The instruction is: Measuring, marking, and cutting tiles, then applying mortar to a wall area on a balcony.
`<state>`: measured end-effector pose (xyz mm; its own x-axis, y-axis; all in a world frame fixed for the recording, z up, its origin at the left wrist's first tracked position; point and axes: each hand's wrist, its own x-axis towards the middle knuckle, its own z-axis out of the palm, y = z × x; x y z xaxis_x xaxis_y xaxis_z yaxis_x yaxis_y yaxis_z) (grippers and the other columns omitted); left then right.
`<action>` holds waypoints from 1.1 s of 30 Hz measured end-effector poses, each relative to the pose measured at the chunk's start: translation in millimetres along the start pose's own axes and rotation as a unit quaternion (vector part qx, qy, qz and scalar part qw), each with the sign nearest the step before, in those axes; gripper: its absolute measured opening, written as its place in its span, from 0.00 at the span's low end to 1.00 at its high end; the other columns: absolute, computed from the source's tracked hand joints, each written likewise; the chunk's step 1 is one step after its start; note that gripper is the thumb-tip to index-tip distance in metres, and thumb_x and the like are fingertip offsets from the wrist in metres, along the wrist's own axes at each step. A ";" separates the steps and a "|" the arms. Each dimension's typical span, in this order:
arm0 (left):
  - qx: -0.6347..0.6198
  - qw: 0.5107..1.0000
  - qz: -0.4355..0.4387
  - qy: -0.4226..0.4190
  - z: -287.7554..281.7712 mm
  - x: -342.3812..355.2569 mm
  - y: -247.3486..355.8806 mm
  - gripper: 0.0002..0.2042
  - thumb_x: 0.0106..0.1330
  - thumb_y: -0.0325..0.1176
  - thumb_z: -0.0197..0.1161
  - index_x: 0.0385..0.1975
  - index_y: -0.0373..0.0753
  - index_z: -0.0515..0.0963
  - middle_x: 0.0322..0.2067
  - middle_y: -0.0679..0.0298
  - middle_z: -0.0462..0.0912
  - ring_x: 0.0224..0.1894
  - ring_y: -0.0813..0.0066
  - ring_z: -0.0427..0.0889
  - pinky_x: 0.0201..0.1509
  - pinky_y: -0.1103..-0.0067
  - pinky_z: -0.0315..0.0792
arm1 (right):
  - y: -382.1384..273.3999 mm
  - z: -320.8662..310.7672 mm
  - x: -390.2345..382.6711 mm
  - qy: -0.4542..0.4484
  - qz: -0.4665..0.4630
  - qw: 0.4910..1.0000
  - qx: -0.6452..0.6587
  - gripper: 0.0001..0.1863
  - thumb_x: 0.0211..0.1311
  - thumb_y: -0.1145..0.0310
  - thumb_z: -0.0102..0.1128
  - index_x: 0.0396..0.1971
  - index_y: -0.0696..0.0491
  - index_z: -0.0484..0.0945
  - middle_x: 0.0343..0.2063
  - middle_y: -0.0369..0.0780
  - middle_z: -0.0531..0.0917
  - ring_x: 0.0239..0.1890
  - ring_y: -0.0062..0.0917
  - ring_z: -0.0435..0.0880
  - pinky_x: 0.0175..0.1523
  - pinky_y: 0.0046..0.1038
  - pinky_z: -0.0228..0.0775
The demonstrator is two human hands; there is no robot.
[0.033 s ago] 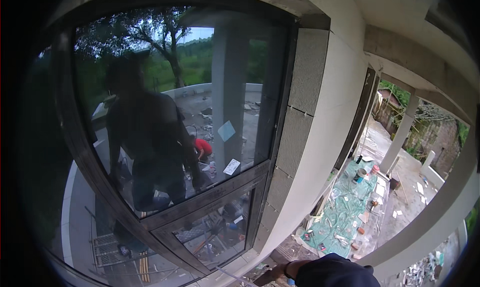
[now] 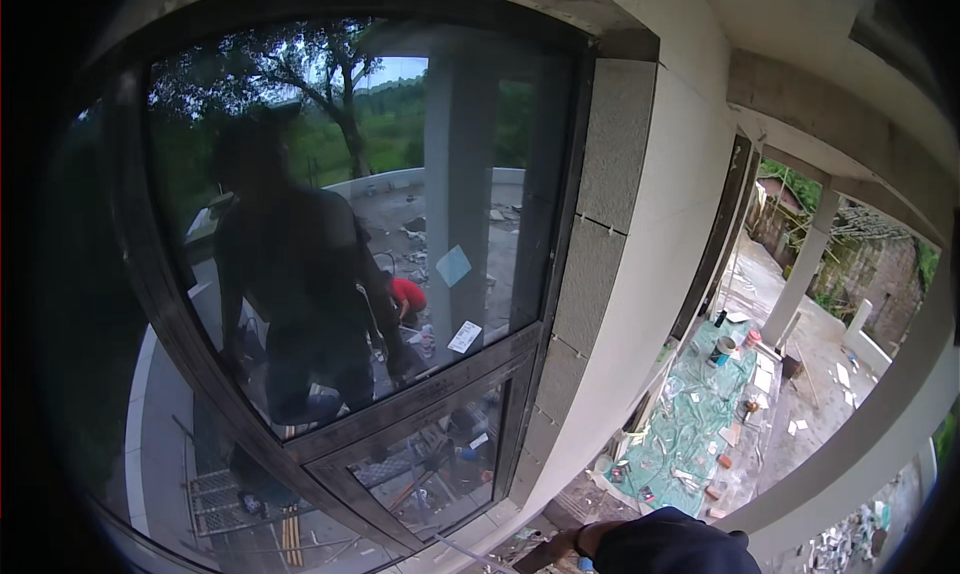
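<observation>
My right arm, in a dark sleeve, comes in at the lower edge. My right hand hangs low beside the window corner, dark and partly cut off by the edge. Its fingers are not clear. Just left of it runs a thin pale strip; whether the hand touches it I cannot tell. Before me stands a dark-framed window with a large upper pane and a smaller lower pane. On the glass are a pale blue diamond sticker and a white label. My left hand is out of view.
Textured wall blocks line the window's right side. Below to the right, a green plastic sheet bears buckets and scattered pieces. A curved pale beam crosses the lower right. The upper pane shows my dark reflection and a person in red.
</observation>
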<state>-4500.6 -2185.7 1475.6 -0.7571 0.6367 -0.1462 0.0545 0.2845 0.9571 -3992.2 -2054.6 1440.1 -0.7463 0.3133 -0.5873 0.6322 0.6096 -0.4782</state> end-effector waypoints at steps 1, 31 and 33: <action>0.015 1.000 0.011 -0.001 1.0 3.8 9.3 0.30 0.68 0.47 0.58 0.67 0.44 0.61 0.45 0.56 0.82 0.45 0.61 0.80 0.50 0.64 0.75 | -3.0 -4.9 -1.5 -0.006 0.005 1.000 0.009 0.19 0.54 0.62 0.57 0.44 0.55 0.76 0.28 0.47 0.82 0.31 0.39 0.83 0.33 0.42 0.73; 0.372 0.890 -0.210 -0.162 -578.1 -565.9 -310.7 0.22 0.69 0.49 0.50 0.53 0.41 0.77 0.46 0.54 0.84 0.48 0.59 0.83 0.53 0.65 0.75 | -429.5 125.5 88.8 -0.243 -0.004 0.970 -0.005 0.20 0.57 0.57 0.59 0.44 0.55 0.78 0.31 0.44 0.84 0.34 0.28 0.84 0.39 0.38 0.77; 0.080 0.957 -0.278 0.017 -609.0 -683.8 -325.1 0.18 0.69 0.46 0.51 0.43 0.40 0.81 0.41 0.51 0.84 0.42 0.55 0.84 0.46 0.64 0.77 | -482.8 181.1 93.9 -0.247 -0.056 0.965 0.072 0.16 0.56 0.60 0.61 0.37 0.57 0.73 0.29 0.43 0.82 0.24 0.29 0.82 0.28 0.32 0.75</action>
<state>-4397.1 -3150.0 1416.8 -0.7192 0.3323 -0.6102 -0.2654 0.6802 0.6833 -4329.8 -2451.3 1497.6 -0.6436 -0.1548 -0.7496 0.6030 0.5006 -0.6211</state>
